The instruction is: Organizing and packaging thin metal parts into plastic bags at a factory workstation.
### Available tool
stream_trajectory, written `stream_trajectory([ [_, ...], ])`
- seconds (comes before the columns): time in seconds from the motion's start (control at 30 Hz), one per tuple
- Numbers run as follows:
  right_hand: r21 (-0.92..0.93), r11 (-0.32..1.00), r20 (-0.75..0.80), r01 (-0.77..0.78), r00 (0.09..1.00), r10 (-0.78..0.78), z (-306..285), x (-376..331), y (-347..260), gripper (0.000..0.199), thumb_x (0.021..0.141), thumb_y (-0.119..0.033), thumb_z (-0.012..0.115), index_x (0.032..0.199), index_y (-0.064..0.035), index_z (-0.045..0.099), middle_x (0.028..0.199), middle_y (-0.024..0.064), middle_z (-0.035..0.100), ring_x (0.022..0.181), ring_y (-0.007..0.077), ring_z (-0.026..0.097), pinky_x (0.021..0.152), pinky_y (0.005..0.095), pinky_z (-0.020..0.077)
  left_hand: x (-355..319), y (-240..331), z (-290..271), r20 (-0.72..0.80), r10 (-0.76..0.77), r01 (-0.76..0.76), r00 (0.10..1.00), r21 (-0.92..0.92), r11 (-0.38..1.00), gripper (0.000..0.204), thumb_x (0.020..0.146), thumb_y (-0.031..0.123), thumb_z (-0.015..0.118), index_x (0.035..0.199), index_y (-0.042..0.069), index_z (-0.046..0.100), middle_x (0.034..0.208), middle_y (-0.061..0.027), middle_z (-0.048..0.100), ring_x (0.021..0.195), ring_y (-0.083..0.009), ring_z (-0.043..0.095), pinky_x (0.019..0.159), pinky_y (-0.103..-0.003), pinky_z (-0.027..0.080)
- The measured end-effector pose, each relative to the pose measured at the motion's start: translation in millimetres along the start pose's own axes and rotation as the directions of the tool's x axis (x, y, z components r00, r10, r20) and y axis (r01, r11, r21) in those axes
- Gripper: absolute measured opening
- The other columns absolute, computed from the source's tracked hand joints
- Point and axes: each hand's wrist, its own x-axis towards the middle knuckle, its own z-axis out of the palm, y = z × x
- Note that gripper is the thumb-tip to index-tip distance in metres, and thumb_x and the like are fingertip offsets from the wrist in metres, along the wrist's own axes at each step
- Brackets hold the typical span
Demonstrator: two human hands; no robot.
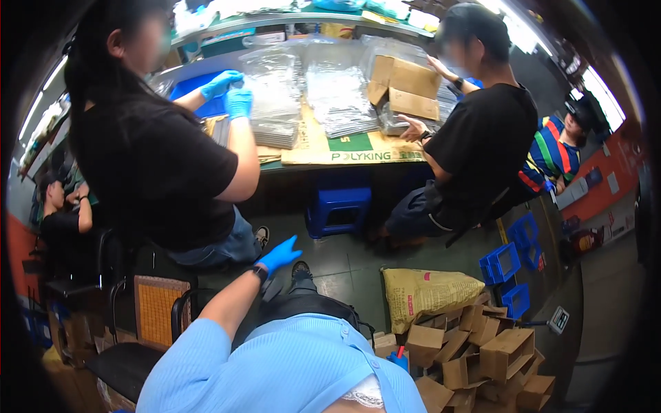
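Beside heaped boxes (497, 358), the right hand (397, 359) holds something red (401, 352)

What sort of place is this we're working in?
Most likely a packing or assembly area in a workshop or factory. The signs are stacks of clear plastic packaging, a co-worker's gloved hand beside them, and a heap of cardboard boxes on the floor.
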Motion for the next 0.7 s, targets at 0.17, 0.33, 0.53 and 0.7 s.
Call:
stream_trajectory([
  [0.17,0.120,0.993,-0.119,-0.022,0.992,0.036,10,-34,31,0.011,0.080,-0.014,0.055,0.087,-0.0056,0.056,0.068,0.0083,0.059,0.055,0.0142,0.055,0.044,0.0256,0.0412,153,108,-10,-0.028,0.347,-0.330,0.937,0.246,0.911,0.066,0.081,0.033,0.053,0.132,-0.001,0.028,0.132,-0.0241,0.034,0.121,-0.0364,0.036,0.100,-0.040,0.032],
  [0.33,-0.896,0.366,0.155,0.252,0.949,-0.274,22,-51,99,0.011,0.077,-0.016,0.056,0.078,-0.0060,0.061,0.062,0.0088,0.057,0.059,0.0152,0.056,0.049,0.0282,0.0421,242,195,-26,-0.010,0.456,-0.401,0.890,0.459,0.793,0.050,0.080,0.028,0.053,0.121,0.002,0.041,0.126,-0.0228,0.040,0.111,-0.0368,0.044,0.091,-0.046,0.039],
  [0.53,-0.820,0.562,0.001,0.111,0.982,-0.191,66,-45,97,0.012,0.077,-0.016,0.056,0.080,-0.0054,0.061,0.064,0.0091,0.058,0.061,0.0156,0.056,0.050,0.0284,0.0425,359,216,-58,-0.005,0.417,-0.312,0.909,0.655,0.688,0.033,0.078,0.018,0.049,0.108,0.004,0.050,0.126,-0.0210,0.041,0.106,-0.0353,0.047,0.083,-0.050,0.041],
  [0.7,-0.703,0.710,-0.132,-0.028,0.987,-0.093,90,-59,35,0.013,0.076,-0.016,0.057,0.081,-0.0049,0.062,0.065,0.0094,0.058,0.062,0.0160,0.056,0.052,0.0286,0.0429,429,220,-74,0.017,0.407,-0.308,0.913,0.682,0.663,0.033,0.079,0.016,0.045,0.110,0.005,0.051,0.130,-0.0201,0.037,0.113,-0.0356,0.043,0.086,-0.049,0.040],
])
